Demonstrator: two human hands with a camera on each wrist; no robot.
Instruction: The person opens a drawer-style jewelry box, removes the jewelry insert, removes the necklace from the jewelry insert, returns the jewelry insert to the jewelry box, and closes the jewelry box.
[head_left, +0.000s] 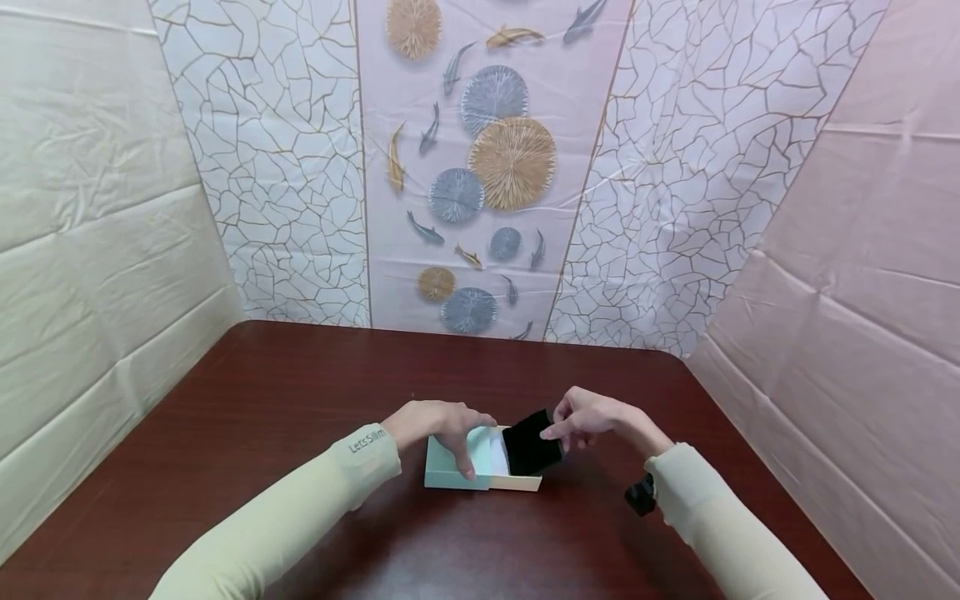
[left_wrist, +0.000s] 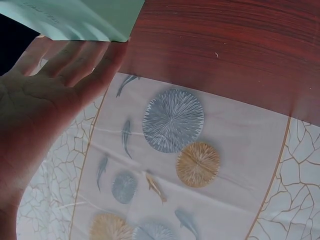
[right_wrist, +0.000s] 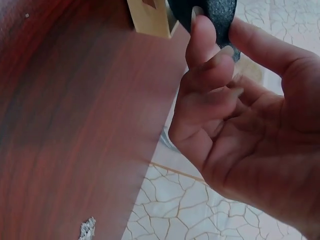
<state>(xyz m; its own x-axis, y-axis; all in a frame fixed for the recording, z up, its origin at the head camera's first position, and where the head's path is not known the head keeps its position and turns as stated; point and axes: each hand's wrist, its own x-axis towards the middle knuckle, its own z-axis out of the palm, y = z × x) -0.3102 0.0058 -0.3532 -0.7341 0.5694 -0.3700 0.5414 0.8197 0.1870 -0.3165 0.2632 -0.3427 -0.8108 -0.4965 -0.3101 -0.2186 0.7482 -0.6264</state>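
A pale green sleeve box (head_left: 452, 463) lies on the dark wooden table (head_left: 285, 400), its cream inner drawer (head_left: 516, 481) slid out to the right. My left hand (head_left: 442, 429) rests on top of the green sleeve (left_wrist: 85, 20), fingers laid straight over it. My right hand (head_left: 581, 417) pinches a black foam pad (head_left: 531, 443) between thumb and forefinger, holding it tilted over the open drawer. The right wrist view shows the black pad (right_wrist: 212, 15) between my fingertips (right_wrist: 202, 27) beside the cream drawer corner (right_wrist: 150, 17).
A patterned backdrop (head_left: 480, 167) with fish and round shapes closes the far side; plain sheets stand at left and right. A small black device (head_left: 642, 493) hangs at my right wrist. Bare tabletop surrounds the box.
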